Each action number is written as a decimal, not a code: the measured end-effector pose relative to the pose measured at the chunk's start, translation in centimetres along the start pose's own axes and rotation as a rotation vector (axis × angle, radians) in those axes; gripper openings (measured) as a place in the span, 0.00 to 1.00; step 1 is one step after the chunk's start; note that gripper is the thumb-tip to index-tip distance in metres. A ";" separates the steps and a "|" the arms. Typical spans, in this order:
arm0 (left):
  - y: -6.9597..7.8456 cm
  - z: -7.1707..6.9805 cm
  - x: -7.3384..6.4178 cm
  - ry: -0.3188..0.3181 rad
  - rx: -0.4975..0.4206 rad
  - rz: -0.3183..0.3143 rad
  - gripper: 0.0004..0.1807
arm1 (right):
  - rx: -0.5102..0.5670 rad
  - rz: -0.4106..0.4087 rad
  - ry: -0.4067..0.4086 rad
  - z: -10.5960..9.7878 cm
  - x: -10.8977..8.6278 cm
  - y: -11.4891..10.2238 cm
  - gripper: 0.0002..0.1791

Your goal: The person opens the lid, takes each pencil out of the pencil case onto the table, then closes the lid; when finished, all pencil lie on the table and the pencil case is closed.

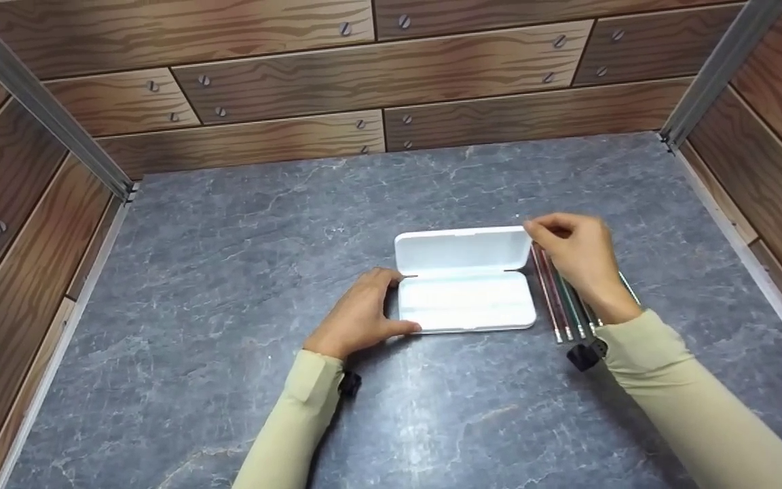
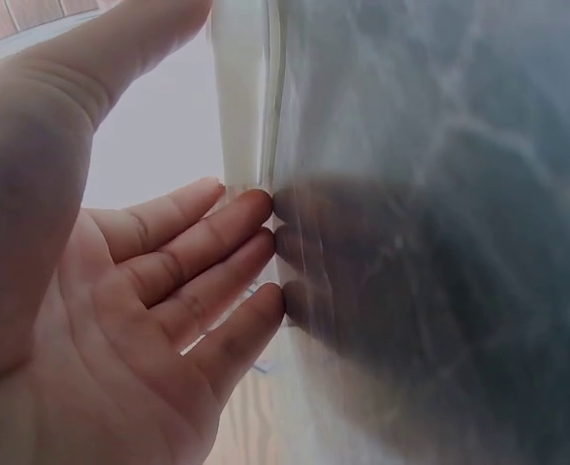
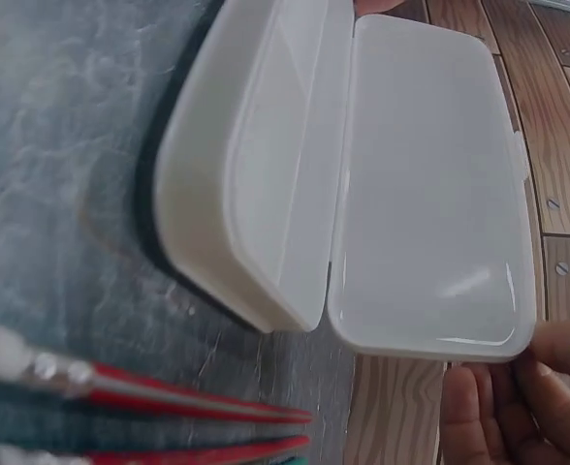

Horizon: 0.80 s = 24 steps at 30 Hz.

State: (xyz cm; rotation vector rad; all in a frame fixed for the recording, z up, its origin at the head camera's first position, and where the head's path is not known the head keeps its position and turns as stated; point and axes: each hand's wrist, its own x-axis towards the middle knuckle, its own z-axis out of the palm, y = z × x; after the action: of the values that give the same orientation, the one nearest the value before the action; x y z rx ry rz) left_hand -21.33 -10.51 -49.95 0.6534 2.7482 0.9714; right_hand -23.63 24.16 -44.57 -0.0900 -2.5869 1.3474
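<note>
A white plastic pencil case [image 1: 466,302] lies on the table with its lid [image 1: 462,251] raised at the back. No object shows inside its overexposed base. My left hand [image 1: 362,312] holds the case's left end, thumb at the front edge and fingers near the hinge. In the left wrist view, some fingertips [image 2: 270,300] touch the tabletop. The top right corner of the lid is pinched between the thumb and fingers of my right hand [image 1: 578,255]. Several pencils [image 1: 554,299] with metal ferrules lie side by side right of the case, partly hidden under that hand.
The table [image 1: 228,258] has a grey marbled surface. Wood-patterned panels [image 1: 296,75] stand behind it and on both sides, with metal posts [image 1: 710,75] at the back corners. The nearest red pencil [image 3: 188,395] lies close to the case's right end.
</note>
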 end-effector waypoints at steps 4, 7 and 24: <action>0.0 0.0 -0.2 0.011 0.012 -0.009 0.44 | 0.001 -0.085 -0.066 -0.8 -1.1 0.4 0.14; 0.0 0.0 -0.3 0.011 0.016 -0.012 0.42 | 0.008 -0.153 -0.142 -1.8 -2.2 0.9 0.11; -0.6 -0.5 -0.5 -0.075 -0.032 0.003 0.40 | -0.273 -0.536 -0.171 -0.7 -7.8 4.0 0.08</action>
State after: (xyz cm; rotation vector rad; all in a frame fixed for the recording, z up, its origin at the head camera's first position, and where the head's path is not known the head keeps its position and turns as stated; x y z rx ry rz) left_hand -21.22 -11.44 -49.88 0.6745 2.6621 0.9683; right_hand -16.11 25.83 -48.69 0.6510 -2.6370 0.8384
